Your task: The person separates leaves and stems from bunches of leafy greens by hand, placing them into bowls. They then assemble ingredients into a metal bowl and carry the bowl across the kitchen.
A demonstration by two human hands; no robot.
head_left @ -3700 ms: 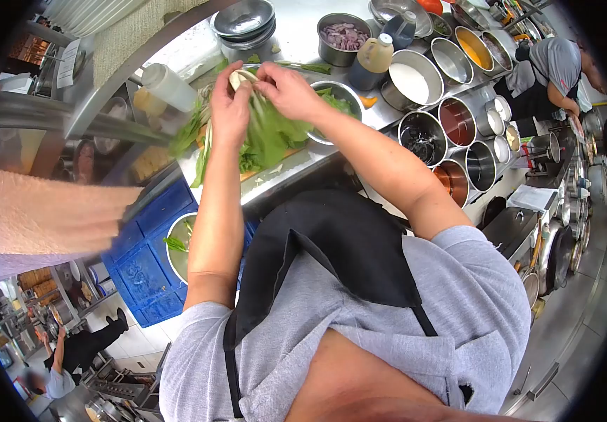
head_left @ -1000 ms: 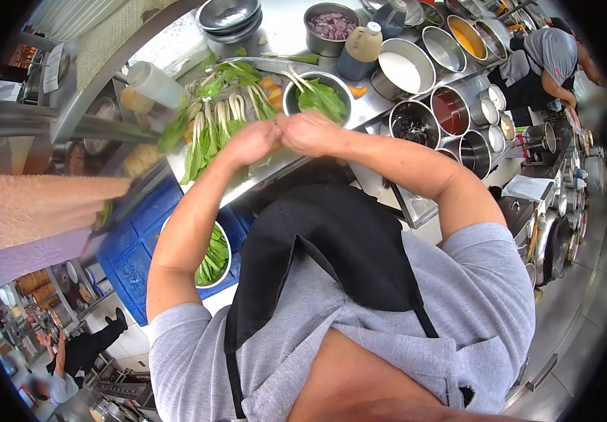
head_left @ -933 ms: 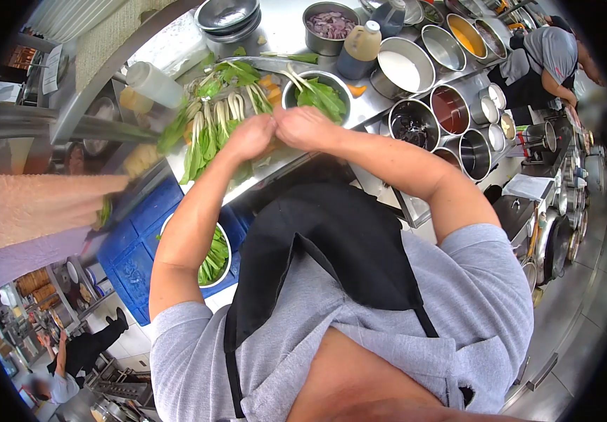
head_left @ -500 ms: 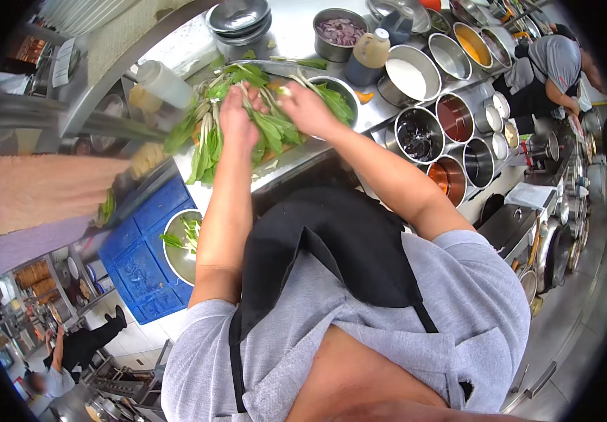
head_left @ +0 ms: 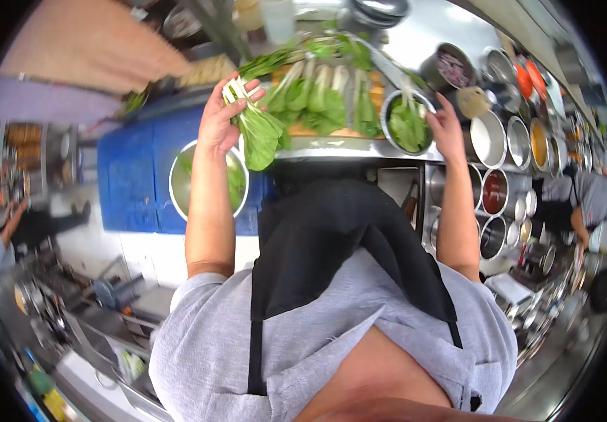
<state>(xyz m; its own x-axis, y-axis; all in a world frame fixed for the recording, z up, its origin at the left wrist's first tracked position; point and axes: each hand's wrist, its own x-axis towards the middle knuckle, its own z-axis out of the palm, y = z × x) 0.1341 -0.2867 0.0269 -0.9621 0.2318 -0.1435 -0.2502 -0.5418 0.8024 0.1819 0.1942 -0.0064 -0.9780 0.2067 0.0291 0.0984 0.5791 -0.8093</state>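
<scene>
My left hand (head_left: pixel 217 121) is raised left of the cutting board, closed around the white stems of a bunch of bok choy (head_left: pixel 260 133) whose green leaves hang down. At the right end of the board, a metal bowl (head_left: pixel 388 133) holds green leaves, with a pale stem sticking up at its back. My right hand (head_left: pixel 447 133) is at the bowl's right rim, thumb and fingers apart; I cannot tell how firmly it touches the rim. Several more bok choy (head_left: pixel 326 105) lie side by side on the wooden cutting board (head_left: pixel 302 131), between my hands.
Below my left hand a large bowl (head_left: pixel 175 193) with some greens stands by a blue bin (head_left: pixel 127 179). A long knife (head_left: pixel 381 62) lies behind the board. Pots of sauces, a pot of chopped purple onion (head_left: pixel 452 69) and a sauce bottle (head_left: pixel 473 103) stand right. Other people work at both sides.
My hands have spread apart from the pile, the left leftward with bok choy, the right to the bowl's outer rim. My view has turned, and the bok choy on the board shows more plainly.
</scene>
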